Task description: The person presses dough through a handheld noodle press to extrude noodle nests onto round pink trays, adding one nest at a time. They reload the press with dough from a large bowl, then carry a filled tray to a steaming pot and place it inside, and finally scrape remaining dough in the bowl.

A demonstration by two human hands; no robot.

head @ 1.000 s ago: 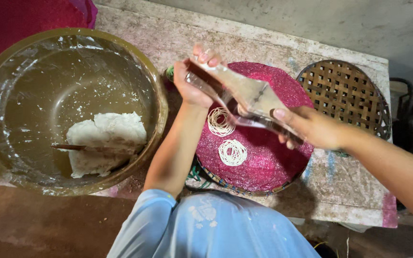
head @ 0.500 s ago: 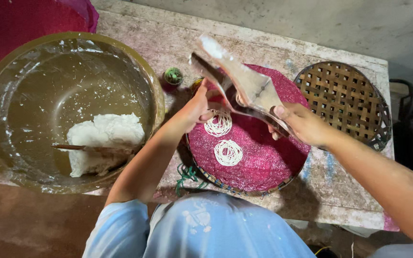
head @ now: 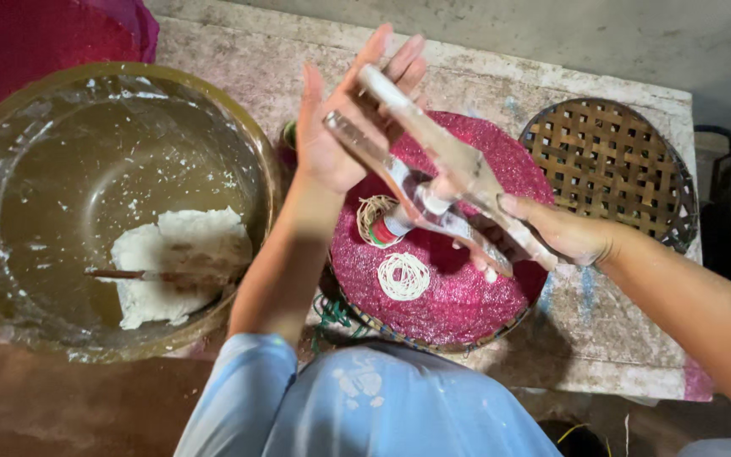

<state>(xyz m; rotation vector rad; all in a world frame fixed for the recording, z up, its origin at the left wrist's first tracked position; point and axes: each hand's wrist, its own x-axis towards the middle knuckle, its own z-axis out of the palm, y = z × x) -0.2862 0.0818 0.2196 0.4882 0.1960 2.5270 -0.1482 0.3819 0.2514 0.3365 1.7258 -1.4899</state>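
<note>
My right hand point(head: 556, 233) grips one end of a dough-smeared noodle press point(head: 433, 182) with two long handles, held over a round red mat point(head: 458, 296). My left hand point(head: 344, 127) is raised with fingers spread, its palm against the far tips of the handles. Two white coils of noodle lie on the mat: one point(head: 403, 276) in plain sight, the other point(head: 372, 216) partly hidden behind the press barrel.
A large metal bowl point(head: 10, 144) at the left holds a lump of white dough point(head: 175, 258) and a stick. A woven bamboo tray point(head: 615, 165) sits at the right on the worn stone table point(head: 239, 59). A red cloth point(head: 44, 34) lies at top left.
My left hand has lifted off the mat near the coils and now rests open against the handle tips. The press has stayed over the mat.
</note>
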